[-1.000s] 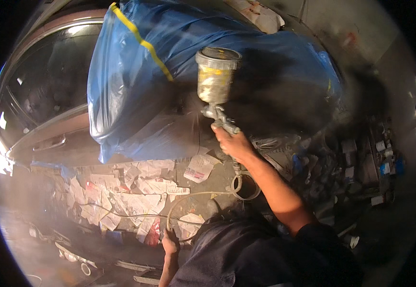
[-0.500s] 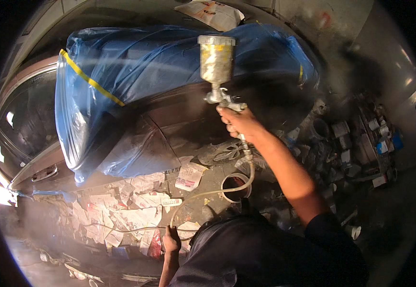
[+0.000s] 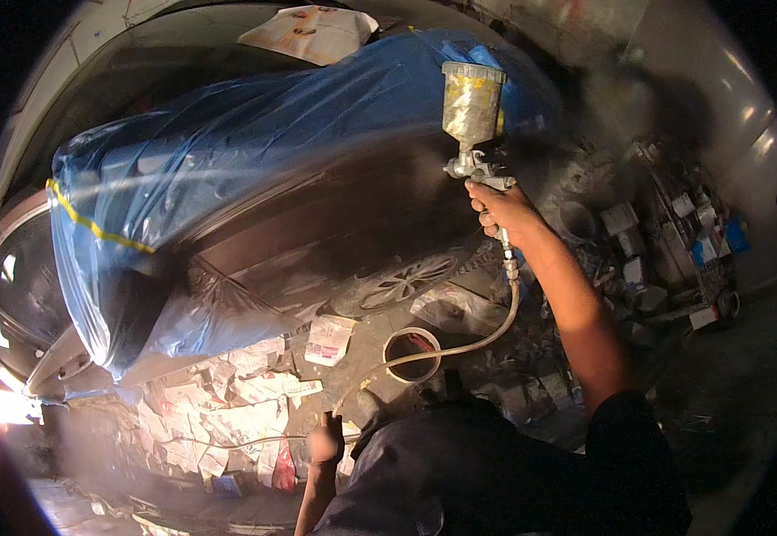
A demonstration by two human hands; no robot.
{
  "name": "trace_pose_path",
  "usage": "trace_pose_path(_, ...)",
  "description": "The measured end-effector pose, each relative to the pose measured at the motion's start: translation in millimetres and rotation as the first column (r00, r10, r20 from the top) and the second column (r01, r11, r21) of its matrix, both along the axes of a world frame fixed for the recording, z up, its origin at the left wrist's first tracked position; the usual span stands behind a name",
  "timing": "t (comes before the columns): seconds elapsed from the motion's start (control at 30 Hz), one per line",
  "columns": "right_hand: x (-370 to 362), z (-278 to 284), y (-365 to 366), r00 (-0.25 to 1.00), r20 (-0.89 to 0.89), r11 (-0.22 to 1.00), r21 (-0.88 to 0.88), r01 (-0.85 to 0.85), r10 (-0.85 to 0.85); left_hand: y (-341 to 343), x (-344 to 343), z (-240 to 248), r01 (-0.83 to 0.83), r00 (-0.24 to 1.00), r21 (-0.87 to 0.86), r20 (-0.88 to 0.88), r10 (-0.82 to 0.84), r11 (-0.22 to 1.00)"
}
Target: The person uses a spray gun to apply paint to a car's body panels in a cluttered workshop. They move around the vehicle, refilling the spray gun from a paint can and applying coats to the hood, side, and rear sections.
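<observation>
The right hand [image 3: 506, 214] has swung further to the right over the last second, taking the gun [image 3: 473, 167] with it. Its fingers wrap the handle in a firm grip, with the cup [image 3: 473, 103] upright above them; whether the trigger is pulled, I cannot tell. The dark panel [image 3: 344, 214] lies to the left of this hand, and more of it is in sight than half a second ago, as is the wheel [image 3: 409, 282] below and left of the same hand. The nozzle now seems to face the part of the panel above the wheel, so the coating appears to be working along the car toward that end.

The left hand [image 3: 324, 442] stays low, closed around the hose [image 3: 437, 353], which now stretches in a longer, flatter curve up to the right hand; that looks like enough slack for the reach, held off the floor. A tub [image 3: 390, 371] sits under the hose, between the hands. Blue film [image 3: 227, 121] covers the car up and left of the right hand, and papers [image 3: 254, 420] litter the floor left of the left hand.
</observation>
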State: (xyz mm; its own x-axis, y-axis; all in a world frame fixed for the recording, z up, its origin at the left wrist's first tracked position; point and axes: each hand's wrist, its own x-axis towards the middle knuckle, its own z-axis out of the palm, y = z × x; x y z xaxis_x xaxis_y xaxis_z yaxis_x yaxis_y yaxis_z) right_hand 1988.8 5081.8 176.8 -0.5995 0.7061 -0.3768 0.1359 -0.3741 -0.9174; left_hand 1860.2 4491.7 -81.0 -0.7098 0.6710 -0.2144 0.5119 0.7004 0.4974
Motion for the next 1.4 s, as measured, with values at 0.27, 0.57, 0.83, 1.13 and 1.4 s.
trace_pose_path(0.27,65.8,-18.5,80.5,0.99,0.034,0.99,-0.017,0.137,-0.137,60.1,24.5,26.4,0.148,0.989,0.075,-0.03,-0.146,0.986)
trace_pose_path(0.57,133.6,-62.9,152.7,0.953,0.065,0.955,-0.006,0.297,-0.296,67.9,35.6,-0.9,0.314,0.927,-0.018,-0.208,-0.311,0.949)
trace_pose_path(0.83,201.8,-91.1,74.0,0.784,0.14,0.793,0.194,0.577,-0.605,92.2,24.9,20.0,0.101,0.994,0.055,0.031,-0.103,0.993)
trace_pose_path(1.13,326.0,-276.7,-69.2,0.724,0.103,0.731,0.117,0.672,-0.682,109.8,-36.2,-38.6,0.208,0.948,-0.096,0.264,-0.177,0.973)
trace_pose_path(1.4,338.2,-315.1,-40.9,0.733,0.198,0.745,-0.02,0.667,-0.651,192.7,31.3,11.0,0.403,0.915,-0.327,0.112,-0.388,0.855)
